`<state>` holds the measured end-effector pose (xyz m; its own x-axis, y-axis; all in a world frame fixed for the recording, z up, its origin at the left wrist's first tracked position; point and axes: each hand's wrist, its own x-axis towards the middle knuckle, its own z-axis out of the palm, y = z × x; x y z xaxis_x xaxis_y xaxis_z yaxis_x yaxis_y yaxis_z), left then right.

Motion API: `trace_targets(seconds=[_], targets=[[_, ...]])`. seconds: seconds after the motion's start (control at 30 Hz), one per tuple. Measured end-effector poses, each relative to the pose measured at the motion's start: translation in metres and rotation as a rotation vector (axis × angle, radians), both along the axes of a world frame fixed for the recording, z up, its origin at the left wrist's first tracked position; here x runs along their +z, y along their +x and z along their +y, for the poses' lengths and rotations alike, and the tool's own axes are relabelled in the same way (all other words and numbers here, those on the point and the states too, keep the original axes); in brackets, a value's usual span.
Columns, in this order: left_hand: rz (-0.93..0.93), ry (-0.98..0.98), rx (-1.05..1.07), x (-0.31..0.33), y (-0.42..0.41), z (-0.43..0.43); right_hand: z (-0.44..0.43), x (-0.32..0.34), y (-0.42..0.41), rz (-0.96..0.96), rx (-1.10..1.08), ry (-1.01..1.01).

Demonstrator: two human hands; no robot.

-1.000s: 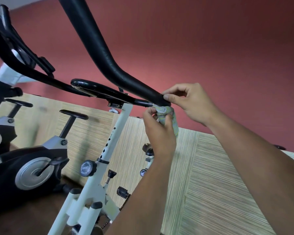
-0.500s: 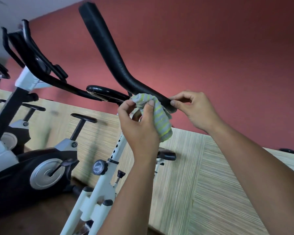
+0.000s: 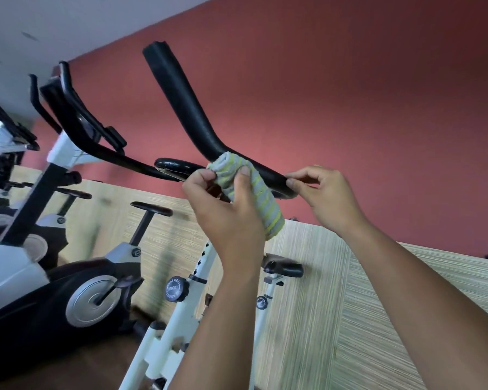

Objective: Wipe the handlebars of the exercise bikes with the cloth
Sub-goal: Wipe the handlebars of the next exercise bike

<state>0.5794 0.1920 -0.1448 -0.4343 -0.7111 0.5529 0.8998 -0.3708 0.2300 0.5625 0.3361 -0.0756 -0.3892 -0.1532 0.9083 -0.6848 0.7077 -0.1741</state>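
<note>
Left hand (image 3: 226, 212) grips striped grey-green cloth (image 3: 248, 190), wrapped over black handlebar (image 3: 192, 108) at bend. Right hand (image 3: 327, 198) pinches handlebar end with fingertips. White bike post (image 3: 197, 280) below.

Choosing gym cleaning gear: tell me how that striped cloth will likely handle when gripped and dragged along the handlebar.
Probably floppy: the cloth wraps over the handlebar and its free end hangs limp beside the left hand. Likely light, since thumb and fingers alone hold it. Its textured weave may grip rather than slip.
</note>
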Motion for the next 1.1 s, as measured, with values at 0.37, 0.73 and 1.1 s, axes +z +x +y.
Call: trace_targets(seconds=[0.37,0.73,1.1], targets=[[0.064,-0.157,-0.053,-0.012,-0.033,0.011,0.011,0.002,-0.005,-0.021,0.023,-0.001],[0.01,-0.265,-0.384,-0.014,-0.076,0.076,0.013,0.003,-0.015,-0.067,0.136,-0.071],[-0.122,-0.059,-0.683,0.001,-0.108,0.09,0.014,0.003,-0.016,-0.048,0.15,-0.033]])
